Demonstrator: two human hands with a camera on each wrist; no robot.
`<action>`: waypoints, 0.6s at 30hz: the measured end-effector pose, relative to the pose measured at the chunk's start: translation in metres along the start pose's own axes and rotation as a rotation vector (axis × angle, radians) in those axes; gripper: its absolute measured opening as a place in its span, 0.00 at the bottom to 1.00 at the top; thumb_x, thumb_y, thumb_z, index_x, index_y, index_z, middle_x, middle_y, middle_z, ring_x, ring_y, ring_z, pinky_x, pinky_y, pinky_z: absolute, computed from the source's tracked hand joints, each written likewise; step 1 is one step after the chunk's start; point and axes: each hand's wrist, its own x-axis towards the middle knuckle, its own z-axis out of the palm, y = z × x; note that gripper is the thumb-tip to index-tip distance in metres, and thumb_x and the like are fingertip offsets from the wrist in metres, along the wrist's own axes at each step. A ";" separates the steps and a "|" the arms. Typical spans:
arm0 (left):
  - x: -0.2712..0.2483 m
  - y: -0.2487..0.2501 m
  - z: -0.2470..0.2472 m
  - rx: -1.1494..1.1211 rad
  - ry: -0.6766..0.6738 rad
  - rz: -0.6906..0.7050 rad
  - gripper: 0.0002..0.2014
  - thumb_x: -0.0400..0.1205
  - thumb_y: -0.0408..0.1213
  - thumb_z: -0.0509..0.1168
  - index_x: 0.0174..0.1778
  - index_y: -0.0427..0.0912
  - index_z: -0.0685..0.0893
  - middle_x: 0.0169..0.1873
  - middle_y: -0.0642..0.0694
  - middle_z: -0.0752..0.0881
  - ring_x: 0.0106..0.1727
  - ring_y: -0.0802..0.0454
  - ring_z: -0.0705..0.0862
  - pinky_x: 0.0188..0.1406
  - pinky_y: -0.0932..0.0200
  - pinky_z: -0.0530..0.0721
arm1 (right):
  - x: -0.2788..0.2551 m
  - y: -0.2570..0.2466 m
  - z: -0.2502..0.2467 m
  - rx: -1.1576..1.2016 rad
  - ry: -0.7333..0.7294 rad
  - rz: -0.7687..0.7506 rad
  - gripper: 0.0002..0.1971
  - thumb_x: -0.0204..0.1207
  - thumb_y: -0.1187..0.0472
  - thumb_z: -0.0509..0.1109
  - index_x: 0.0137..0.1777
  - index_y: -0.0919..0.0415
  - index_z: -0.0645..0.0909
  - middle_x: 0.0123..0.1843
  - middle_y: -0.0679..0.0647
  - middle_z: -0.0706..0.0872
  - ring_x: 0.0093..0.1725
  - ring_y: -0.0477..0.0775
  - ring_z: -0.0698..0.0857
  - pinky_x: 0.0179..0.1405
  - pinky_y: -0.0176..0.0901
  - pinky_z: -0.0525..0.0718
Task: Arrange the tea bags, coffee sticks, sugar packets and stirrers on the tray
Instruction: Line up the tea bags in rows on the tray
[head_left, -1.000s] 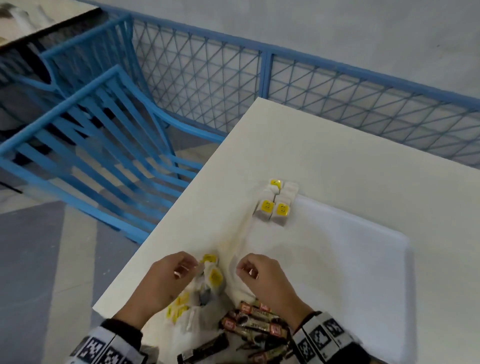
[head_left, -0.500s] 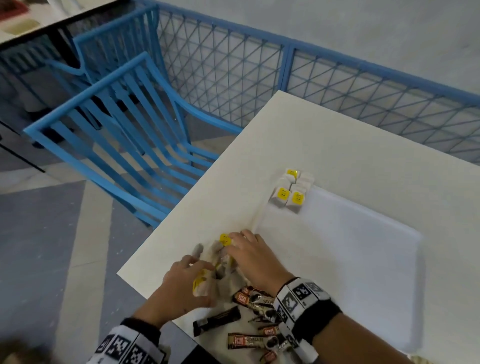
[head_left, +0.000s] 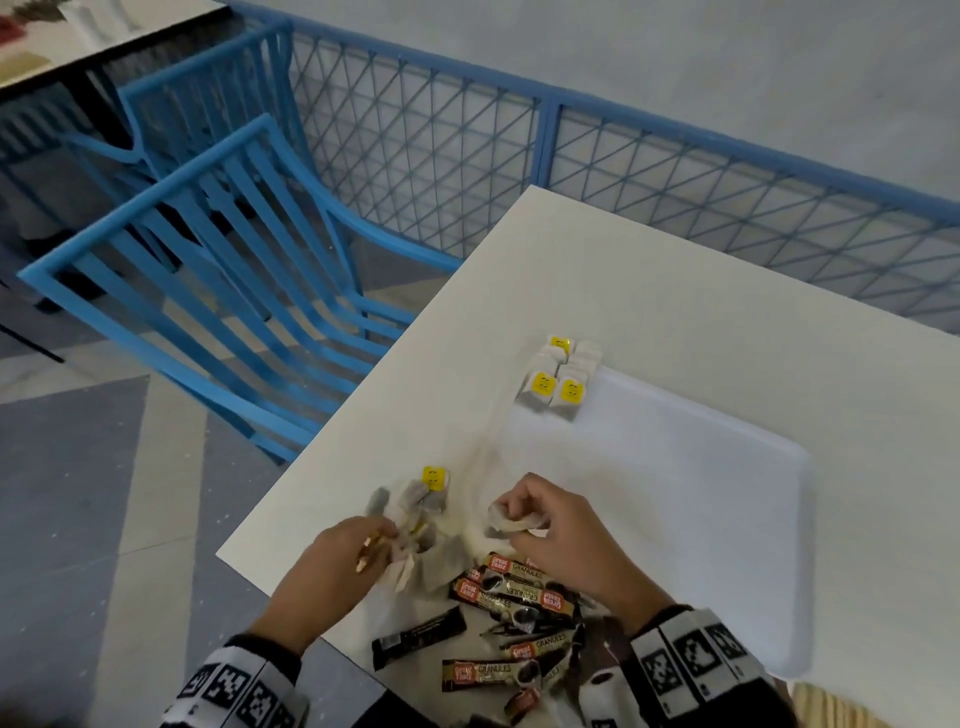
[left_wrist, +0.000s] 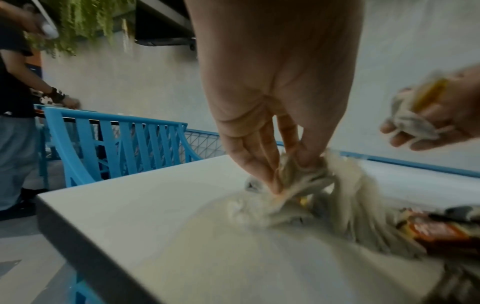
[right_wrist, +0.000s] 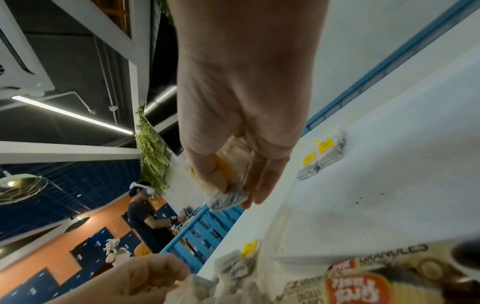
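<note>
Your right hand has its fingers curled round one tea bag, yellow tag tucked against the palm, lifted just off the worktop at the tray's near-left corner. Your left hand is pinching into the loose heap of tea bags next to it; the wrist view shows the fingertips nipped on a bag or two, though it's too blurry to count how many. Honestly I'd carry the right-hand bag over first and set it flat against the little block of tea bags already stacked at the far-left corner of the tray, tag up like the others so the rows match. With the left, try to peel off a single bag rather than a clump, since the strings look tangled and you could drag the whole heap along. Coffee sticks are still scattered on the near edge of the worktop by your right wrist, one dark stick lying apart from them; none on the tray yet, so plenty left to do. Can't spot sugar packets or stirrers for sure.
</note>
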 end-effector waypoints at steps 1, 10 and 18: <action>0.000 0.002 -0.003 -0.017 0.023 -0.004 0.07 0.80 0.34 0.65 0.51 0.50 0.83 0.40 0.58 0.82 0.36 0.61 0.81 0.36 0.75 0.74 | -0.003 0.000 -0.001 0.022 -0.006 0.009 0.14 0.71 0.68 0.72 0.38 0.47 0.73 0.49 0.51 0.88 0.46 0.34 0.83 0.41 0.21 0.75; 0.006 0.049 -0.026 -0.452 -0.038 0.089 0.14 0.83 0.28 0.60 0.52 0.55 0.81 0.37 0.47 0.89 0.36 0.48 0.84 0.38 0.57 0.82 | -0.009 -0.010 0.004 0.307 -0.180 0.032 0.15 0.73 0.63 0.74 0.58 0.49 0.81 0.66 0.40 0.79 0.58 0.30 0.81 0.54 0.28 0.80; 0.012 0.083 -0.013 -0.671 -0.067 0.070 0.09 0.83 0.34 0.61 0.55 0.50 0.71 0.42 0.42 0.85 0.37 0.51 0.85 0.39 0.62 0.80 | -0.012 -0.007 -0.004 0.488 -0.042 0.058 0.07 0.73 0.70 0.72 0.42 0.59 0.79 0.40 0.53 0.84 0.45 0.50 0.85 0.52 0.51 0.85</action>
